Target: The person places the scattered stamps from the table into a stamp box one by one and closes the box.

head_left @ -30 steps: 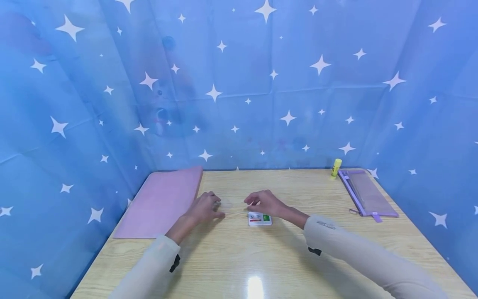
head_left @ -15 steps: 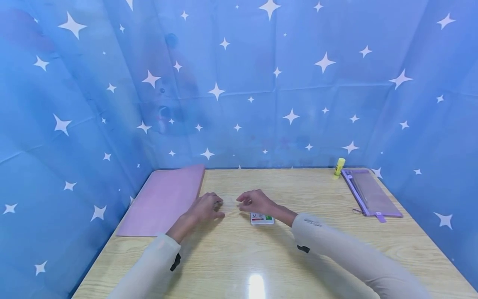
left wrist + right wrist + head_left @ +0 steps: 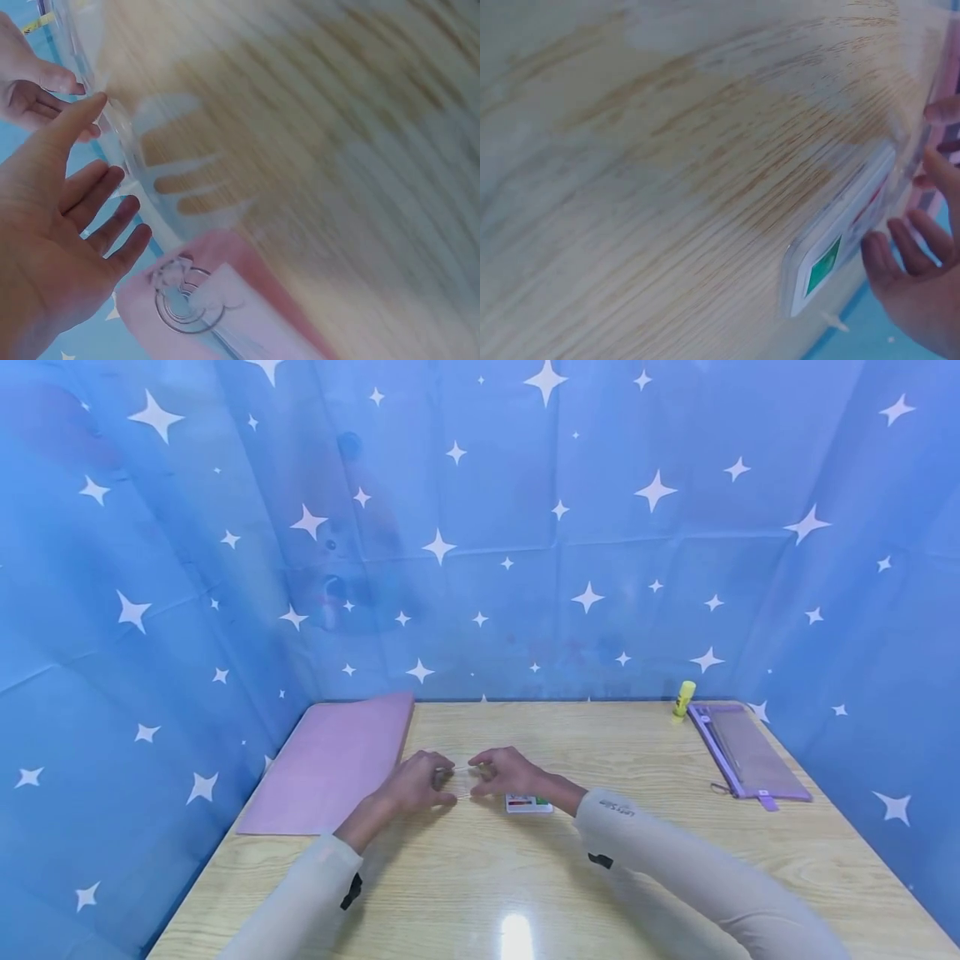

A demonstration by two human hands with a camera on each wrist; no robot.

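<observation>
Between my two hands is a small clear plastic piece point(image 3: 462, 782), its thin edges showing over the wood. My left hand point(image 3: 422, 783) holds its left side between thumb and fingers; in the left wrist view the thumb meets a clear edge point(image 3: 129, 139), with the other fingers loosely bent. The right hand point(image 3: 508, 772) pinches the right side, thumb near and fingers far. Partly hidden below the right hand, a flat white-rimmed case point(image 3: 528, 805) lies on the table, printed with a red strip and a green patch point(image 3: 823, 264).
A pink folder point(image 3: 330, 768) lies at the table's left. At the far right stand a yellow glue stick point(image 3: 684, 698) and a purple mesh zip pouch point(image 3: 753, 752). A blue star-patterned curtain point(image 3: 480, 527) closes off the back and sides of the wooden table point(image 3: 420, 885).
My right hand has moved left, off the printed case, to the clear piece by the left hand. The left hand has stayed nearly in place; the head view has shifted slightly.
</observation>
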